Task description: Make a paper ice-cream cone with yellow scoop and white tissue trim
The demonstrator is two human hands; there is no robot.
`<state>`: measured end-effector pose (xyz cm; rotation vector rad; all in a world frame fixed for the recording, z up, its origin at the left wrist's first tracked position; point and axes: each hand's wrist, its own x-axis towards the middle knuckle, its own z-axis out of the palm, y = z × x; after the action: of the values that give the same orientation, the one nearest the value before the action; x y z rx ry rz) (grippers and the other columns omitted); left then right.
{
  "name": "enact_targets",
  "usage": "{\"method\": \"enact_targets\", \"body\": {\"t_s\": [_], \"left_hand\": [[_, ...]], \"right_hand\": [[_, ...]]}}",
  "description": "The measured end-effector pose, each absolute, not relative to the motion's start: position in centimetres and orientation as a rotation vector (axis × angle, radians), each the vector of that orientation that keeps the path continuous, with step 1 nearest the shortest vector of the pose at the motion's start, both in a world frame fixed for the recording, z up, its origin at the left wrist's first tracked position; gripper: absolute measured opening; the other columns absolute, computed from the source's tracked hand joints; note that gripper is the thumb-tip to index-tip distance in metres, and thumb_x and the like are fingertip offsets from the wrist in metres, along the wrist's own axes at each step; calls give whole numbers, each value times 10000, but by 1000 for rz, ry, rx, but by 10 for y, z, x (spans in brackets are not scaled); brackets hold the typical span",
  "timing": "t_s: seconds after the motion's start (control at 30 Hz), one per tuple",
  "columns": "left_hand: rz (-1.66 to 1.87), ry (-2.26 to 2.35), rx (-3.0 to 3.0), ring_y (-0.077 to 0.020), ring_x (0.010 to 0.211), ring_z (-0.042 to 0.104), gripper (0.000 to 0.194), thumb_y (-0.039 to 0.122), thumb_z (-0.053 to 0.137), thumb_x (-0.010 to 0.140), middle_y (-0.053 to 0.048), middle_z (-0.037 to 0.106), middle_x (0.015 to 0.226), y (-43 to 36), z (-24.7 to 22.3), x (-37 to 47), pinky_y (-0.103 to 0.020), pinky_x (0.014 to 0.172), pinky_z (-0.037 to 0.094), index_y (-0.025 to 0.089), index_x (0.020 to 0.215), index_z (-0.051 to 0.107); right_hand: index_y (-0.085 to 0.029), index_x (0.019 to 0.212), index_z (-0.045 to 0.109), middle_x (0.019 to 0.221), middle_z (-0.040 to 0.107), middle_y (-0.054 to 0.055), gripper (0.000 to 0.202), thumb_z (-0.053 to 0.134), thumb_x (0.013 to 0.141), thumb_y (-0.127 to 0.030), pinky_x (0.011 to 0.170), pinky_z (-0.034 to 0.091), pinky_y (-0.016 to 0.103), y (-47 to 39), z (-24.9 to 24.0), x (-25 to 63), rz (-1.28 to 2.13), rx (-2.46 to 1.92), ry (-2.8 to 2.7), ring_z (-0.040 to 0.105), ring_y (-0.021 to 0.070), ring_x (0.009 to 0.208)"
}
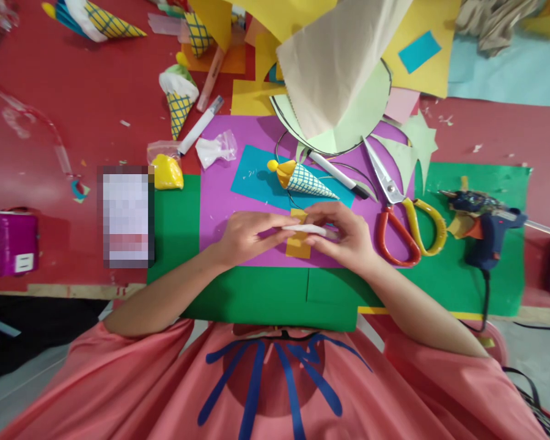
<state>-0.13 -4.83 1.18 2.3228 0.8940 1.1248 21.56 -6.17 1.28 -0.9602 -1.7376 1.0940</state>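
A thin white strip (309, 230), which looks like soft clay, is stretched between my two hands. My left hand (252, 237) pinches its left end between thumb and fingers. At the other end, the fingers and thumb of my right hand (341, 235) are closed around it. Just below lies a small yellow-orange paper piece (297, 244) on the purple sheet (220, 214). Beyond my hands, a small paper cone (309, 180) with blue cross lines and a yellow ball tip rests on a blue paper (252, 174). A white marker (337, 171) with a black cap lies beside it.
Scissors (392, 195) with red and yellow handles lie to the right, near a blue glue gun (486, 238). A yellow clay packet (167, 171), a white clay packet (215, 150) and a phone (126, 214) are at left. Decorated cones (178, 101) and paper scraps lie farther back.
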Motion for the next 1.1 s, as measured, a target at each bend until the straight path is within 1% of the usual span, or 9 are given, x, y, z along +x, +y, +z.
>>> {"method": "enact_targets", "body": {"t_s": [0.07,0.17,0.37,0.57,0.7,0.77,0.87,1.0,1.1], "left_hand": [[1151,921,2326,-74,734,760,114,260,672,907,-4,804,873,-48,12,-1,-98,686,550,163,941,722],[1144,953,2297,-82,744,764,125,259,649,922,-5,804,864,-48,14,-2,-100,701,558,159,923,725],[1029,889,2243,-130,905,769,441,395,691,882,-36,781,1088,-48,15,-2,-166,819,598,197,1272,632],[1143,842,2439,-69,715,754,162,259,636,936,-11,804,926,-48,11,2,-112,705,559,166,1057,690],[1143,917,2479,-60,665,741,135,260,625,942,-5,803,865,-48,13,0,-107,678,541,160,983,705],[1142,946,2459,-61,699,748,114,237,638,932,2,804,880,-48,14,-1,-100,700,538,172,987,713],[1121,918,2379,-73,723,755,190,270,648,926,-9,804,931,-47,14,-4,-106,700,543,191,1084,717],[1055,888,2287,-114,731,765,524,422,680,887,-34,797,999,-46,13,-5,-145,654,568,222,1362,583],[1103,895,2356,-100,721,762,383,328,674,907,-21,799,977,-46,13,-4,-138,664,568,225,1275,648]], "right_hand": [[-200,1140,628,888,756,20,341,745,839,-311,640,558,211,-62,12,215,1105,-963,-1733,719,123,749],[-199,1032,665,923,761,30,171,700,868,-233,666,559,218,-61,12,214,1020,-963,-1798,715,122,770],[-203,969,692,883,772,23,91,684,880,-223,645,545,220,-61,13,216,953,-969,-1845,714,125,748],[-213,911,681,841,763,12,39,680,894,-249,649,539,220,-63,12,214,963,-1015,-1837,713,121,734],[-214,1097,610,858,749,8,336,762,826,-342,600,536,209,-63,10,213,1159,-1045,-1672,708,120,710],[-206,1099,613,853,743,7,331,759,828,-327,593,527,203,-62,10,213,1191,-1029,-1661,697,114,708],[-191,954,682,862,752,27,111,695,878,-271,589,505,215,-59,12,214,1106,-1040,-1750,678,112,710],[-186,924,716,835,760,31,112,689,884,-287,592,499,239,-58,15,216,1046,-1040,-1786,670,124,693],[-188,931,725,828,763,35,129,673,895,-301,616,510,256,-58,15,217,1039,-1053,-1790,676,135,702]]}}
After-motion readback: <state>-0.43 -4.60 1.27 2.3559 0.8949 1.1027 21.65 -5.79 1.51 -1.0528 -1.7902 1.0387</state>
